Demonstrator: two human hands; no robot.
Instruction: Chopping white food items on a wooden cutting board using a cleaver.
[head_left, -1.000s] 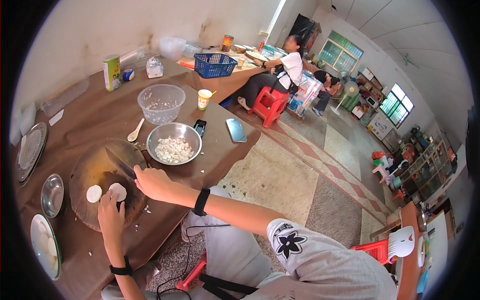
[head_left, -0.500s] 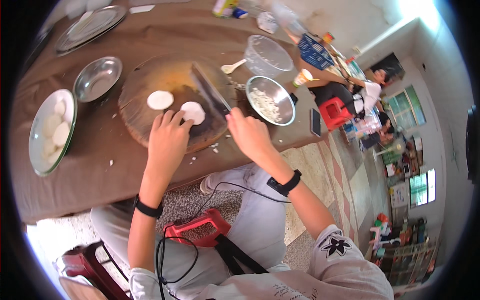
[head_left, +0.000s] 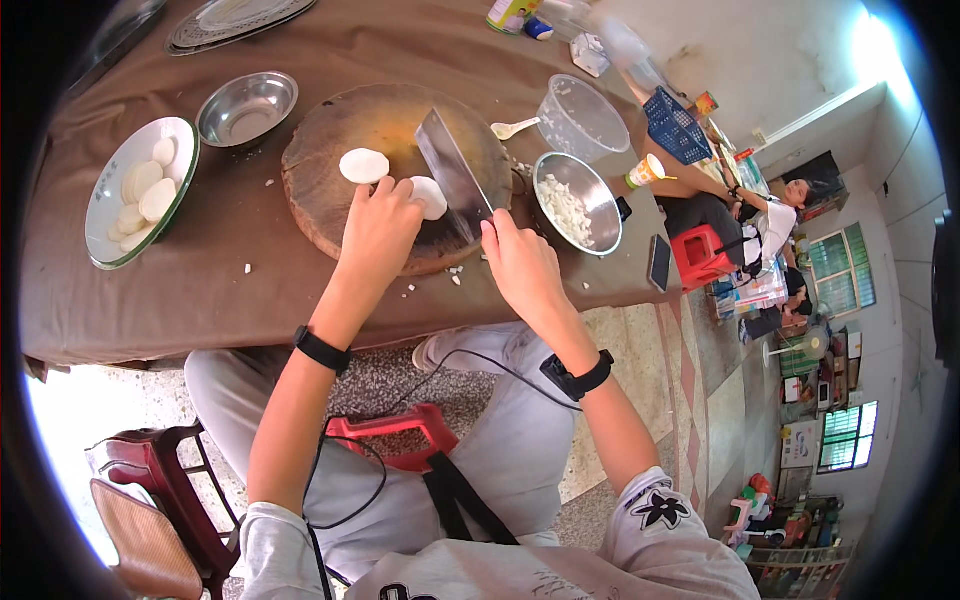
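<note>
Right hand [head_left: 522, 262] clamped cleaver [head_left: 455, 172]; left hand [head_left: 382, 228] touched white slice [head_left: 432, 198], grip unclear. Board [head_left: 335, 130] lay near front edge of table [head_left: 215, 300].

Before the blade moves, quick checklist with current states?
1. Right hand gripping the cleaver: ok.
2. Left hand apart from the blade: ok, a gap shows.
3. Nearer white slice on the chopping board: ok.
4. That slice held firmly: cannot tell, the left hand covers part of it.
5. Other white slice away from the blade: ok.
6. Cloth free of scraps: not ok, several lie near the board.
</note>
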